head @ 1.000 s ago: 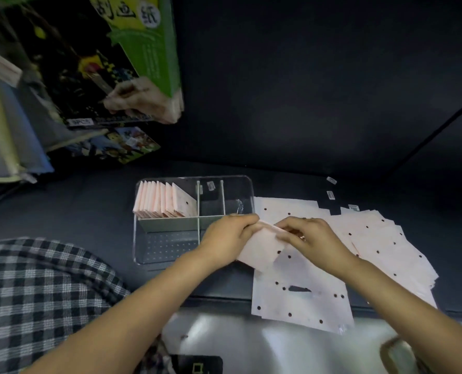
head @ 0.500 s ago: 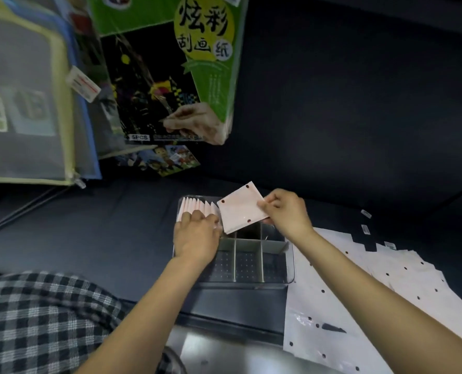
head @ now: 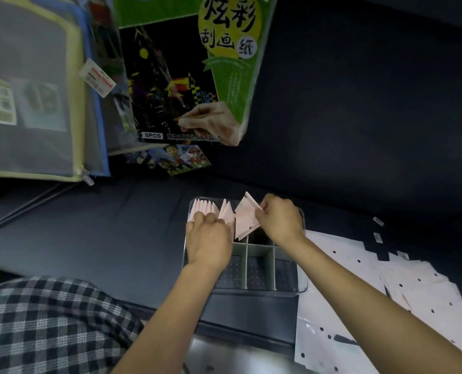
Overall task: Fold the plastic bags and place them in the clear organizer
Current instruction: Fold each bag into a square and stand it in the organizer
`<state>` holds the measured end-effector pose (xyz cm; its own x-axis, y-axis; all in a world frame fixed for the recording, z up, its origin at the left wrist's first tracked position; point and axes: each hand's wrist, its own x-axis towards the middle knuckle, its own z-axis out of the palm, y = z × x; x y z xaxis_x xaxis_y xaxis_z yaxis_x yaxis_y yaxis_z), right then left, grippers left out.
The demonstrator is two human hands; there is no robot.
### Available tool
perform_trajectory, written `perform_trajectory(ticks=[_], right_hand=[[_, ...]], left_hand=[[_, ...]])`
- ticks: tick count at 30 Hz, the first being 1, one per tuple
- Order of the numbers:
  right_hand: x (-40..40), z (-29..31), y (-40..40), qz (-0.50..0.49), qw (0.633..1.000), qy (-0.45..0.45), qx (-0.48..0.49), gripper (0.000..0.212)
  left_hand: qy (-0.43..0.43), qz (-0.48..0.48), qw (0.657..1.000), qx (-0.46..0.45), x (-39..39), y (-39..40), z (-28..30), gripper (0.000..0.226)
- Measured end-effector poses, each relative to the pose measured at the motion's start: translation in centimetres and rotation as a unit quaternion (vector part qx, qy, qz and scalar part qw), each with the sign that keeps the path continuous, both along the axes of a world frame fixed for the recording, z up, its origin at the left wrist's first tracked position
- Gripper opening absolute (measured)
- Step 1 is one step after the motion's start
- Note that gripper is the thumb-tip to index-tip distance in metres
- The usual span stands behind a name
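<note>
Folded bag [head: 244, 218] pinched by right hand [head: 279, 220]; beside left hand [head: 208, 238].

Both your forearms reach up from the bottom edge toward the middle of the frame. Your left hand [head: 208, 238] lies palm down, fingers stretched forward and lightly bent. Your right hand [head: 279, 220], just right of it, has its fingers curled in a pinch at its left side.

Left hand [head: 208, 238] hid the near edges of the folded bags [head: 211, 209], flat bags [head: 419, 292] ran off the right edge, organizer [head: 304, 282] contents under both wrists unseen
</note>
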<state>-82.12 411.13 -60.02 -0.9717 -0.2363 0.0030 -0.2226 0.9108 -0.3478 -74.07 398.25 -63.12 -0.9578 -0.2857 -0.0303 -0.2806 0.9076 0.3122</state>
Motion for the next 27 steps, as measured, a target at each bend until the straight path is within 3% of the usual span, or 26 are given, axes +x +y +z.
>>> perform_trajectory(ticks=[4, 8, 11, 16, 21, 24, 27], right_hand=[[0.8, -1.1, -2.7, 0.007, 0.998, -0.055, 0.0, 0.01], [0.9, -2.6, -4.1, -0.012, 0.986, -0.153, -0.058, 0.034], [1.1, -3.1, -3.8, -0.015, 0.98, -0.18, -0.085, 0.048], [2.0, -2.9, -1.1, 0.015, 0.973, -0.18, -0.147, 0.028], [4.7, -1.9, 5.2, 0.001, 0.962, -0.124, -0.242, 0.018], [7.5, -2.3, 11.7, -0.021, 0.967, -0.093, -0.234, 0.015], [11.0, -4.2, 19.1, -0.057, 0.976, -0.101, -0.183, 0.014]], left_hand=[[0.015, -0.016, 0.999, 0.038, 0.3, 0.0, -0.3, 0.033], [0.024, -0.014, 0.998, 0.057, 0.7, -0.2, -0.5, 0.029], [0.056, 0.001, 0.997, 0.058, 0.9, -0.3, -0.7, 0.029], [0.087, -0.043, 0.995, 0.025, 1.1, 0.3, -1.0, 0.032], [0.017, -0.058, 0.997, -0.044, 1.0, 0.4, -1.2, 0.037], [0.011, -0.052, 0.998, -0.034, 1.1, 1.2, -0.6, 0.038], [0.088, -0.072, 0.993, 0.02, 1.3, 3.4, 0.2, 0.034]])
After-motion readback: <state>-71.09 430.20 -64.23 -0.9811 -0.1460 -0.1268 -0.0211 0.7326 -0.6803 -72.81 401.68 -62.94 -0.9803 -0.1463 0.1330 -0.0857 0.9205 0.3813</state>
